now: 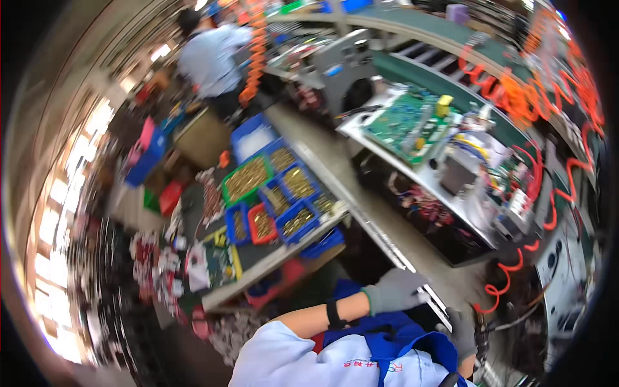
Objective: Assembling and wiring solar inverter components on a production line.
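Observation:
My left hand [393, 291], in a grey glove with a black band on the wrist, reaches across in front of my body. Its fingers look curled, and a small whitish piece shows at the fingertips; blur hides what it is. Just beyond lies a long pale metal rail [387, 248], running away diagonally to the far left. My right hand [463, 332], also grey-gloved, is low at the right beside the rail's near end. Its fingers are too dark and blurred to read. A blue apron [412, 335] hangs below both hands.
Left of the rail, a bench carries blue bins [298, 222], a green bin [224, 187] and a red bin [252, 222] of brass-coloured parts. A workbench [467, 226] at right holds a green circuit board [396, 126]. Orange coiled hoses [516, 97] hang there. Another person [216, 61] stands far left.

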A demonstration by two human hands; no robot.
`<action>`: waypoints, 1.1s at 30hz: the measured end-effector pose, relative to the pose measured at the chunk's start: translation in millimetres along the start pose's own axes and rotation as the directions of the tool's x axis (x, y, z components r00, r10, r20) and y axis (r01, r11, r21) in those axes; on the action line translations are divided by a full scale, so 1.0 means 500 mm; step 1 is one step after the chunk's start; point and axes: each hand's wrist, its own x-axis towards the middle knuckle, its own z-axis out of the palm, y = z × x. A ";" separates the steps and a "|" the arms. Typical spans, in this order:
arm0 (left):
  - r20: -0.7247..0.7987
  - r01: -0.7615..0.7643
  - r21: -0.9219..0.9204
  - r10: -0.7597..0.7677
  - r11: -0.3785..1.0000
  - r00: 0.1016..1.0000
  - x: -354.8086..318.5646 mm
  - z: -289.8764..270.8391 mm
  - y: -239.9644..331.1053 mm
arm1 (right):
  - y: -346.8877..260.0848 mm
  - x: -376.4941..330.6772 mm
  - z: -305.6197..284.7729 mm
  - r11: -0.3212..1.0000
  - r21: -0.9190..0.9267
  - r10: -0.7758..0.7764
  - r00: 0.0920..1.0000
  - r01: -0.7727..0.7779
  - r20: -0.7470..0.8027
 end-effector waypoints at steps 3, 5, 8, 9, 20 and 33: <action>-0.314 0.281 -0.012 -0.270 0.960 0.910 -0.134 0.014 -0.078 | -0.032 0.072 -0.030 0.958 -0.092 -0.263 0.959 0.272 0.107; -0.470 0.453 -0.121 -0.453 0.883 0.757 -0.230 0.053 -0.108 | -0.045 0.113 -0.020 0.936 -0.080 -0.324 0.929 0.342 0.178; -0.507 0.653 -0.318 -0.706 0.687 0.495 -0.372 0.126 -0.130 | -0.066 0.151 0.002 0.868 -0.159 -0.420 0.867 0.470 0.270; -0.473 0.691 -0.404 -0.784 0.599 0.403 -0.415 0.145 -0.137 | -0.078 0.163 0.013 0.854 -0.167 -0.431 0.850 0.492 0.302; -0.594 0.792 -0.595 -0.738 0.136 -0.320 -0.668 0.075 -0.314 | -0.258 0.242 0.128 0.719 -0.099 -0.542 0.644 0.688 0.539; -0.232 0.851 -0.385 -0.855 -0.357 -0.464 -0.730 -0.168 -0.601 | -0.561 0.437 0.219 0.718 -0.153 -0.490 0.649 0.679 0.582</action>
